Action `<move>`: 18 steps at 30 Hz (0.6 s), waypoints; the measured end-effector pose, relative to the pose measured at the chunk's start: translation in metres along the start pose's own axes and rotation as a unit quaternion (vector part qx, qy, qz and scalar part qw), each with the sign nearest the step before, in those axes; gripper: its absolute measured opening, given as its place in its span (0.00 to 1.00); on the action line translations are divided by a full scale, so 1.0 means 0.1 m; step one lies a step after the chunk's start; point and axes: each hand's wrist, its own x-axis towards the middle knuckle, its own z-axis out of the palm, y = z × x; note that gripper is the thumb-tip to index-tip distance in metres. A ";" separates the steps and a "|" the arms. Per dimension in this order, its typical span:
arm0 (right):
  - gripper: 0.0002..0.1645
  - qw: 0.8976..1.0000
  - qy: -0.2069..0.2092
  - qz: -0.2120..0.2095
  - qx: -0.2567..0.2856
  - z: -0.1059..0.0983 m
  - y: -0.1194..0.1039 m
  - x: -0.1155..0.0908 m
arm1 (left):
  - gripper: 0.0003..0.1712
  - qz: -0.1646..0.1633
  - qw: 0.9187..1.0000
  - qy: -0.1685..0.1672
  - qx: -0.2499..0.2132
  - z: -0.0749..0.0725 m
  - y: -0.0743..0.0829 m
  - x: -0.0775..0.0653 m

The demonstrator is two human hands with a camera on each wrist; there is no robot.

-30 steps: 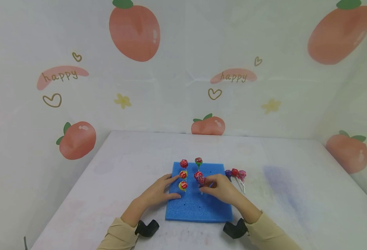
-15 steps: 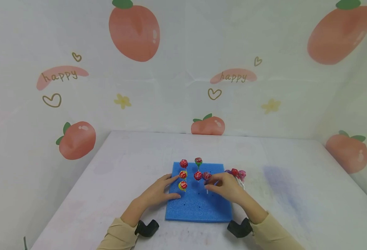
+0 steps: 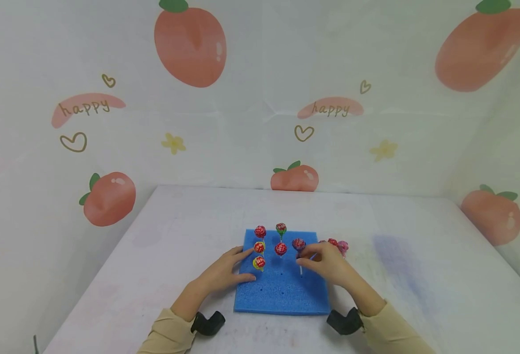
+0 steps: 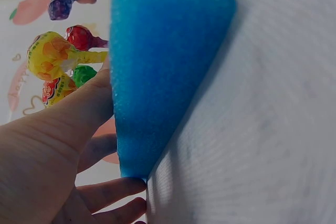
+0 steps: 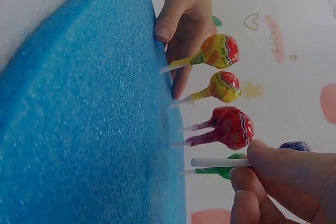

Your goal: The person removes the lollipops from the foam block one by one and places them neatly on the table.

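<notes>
My right hand pinches a purple lollipop by its white stick, over the right part of the blue foam board. In the right wrist view, the stick's lower end is free, apart from the foam. My left hand rests along the board's left edge, thumb and fingers spread. Several lollipops stand upright in the foam. The left column has a red lollipop and two yellow ones, the nearer yellow lollipop in front. A green lollipop and another red lollipop form the middle column.
Beyond the board's right edge, a pink lollipop and a red lollipop lie on the white table, partly hidden by my right hand. Small holes show in the foam. A printed cloth wall stands behind.
My right hand has carried the purple lollipop to the right, away from the red one in the middle column. The left hand and the standing lollipops stay as they were.
</notes>
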 end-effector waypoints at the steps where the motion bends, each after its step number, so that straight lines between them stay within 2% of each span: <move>1: 0.10 1.000 0.000 0.001 -0.002 0.00 0.01 0.00 | 0.41 0.000 1.000 -0.001 0.000 0.00 0.00 0.00; 12: 0.12 1.000 0.007 0.001 0.000 -0.05 0.06 0.00 | 0.41 0.002 1.000 -0.003 -0.003 0.00 -0.01 0.00; 18: 0.14 1.000 0.011 0.025 0.002 -0.08 0.06 -0.01 | 0.41 0.001 1.000 -0.004 0.000 0.00 -0.01 0.00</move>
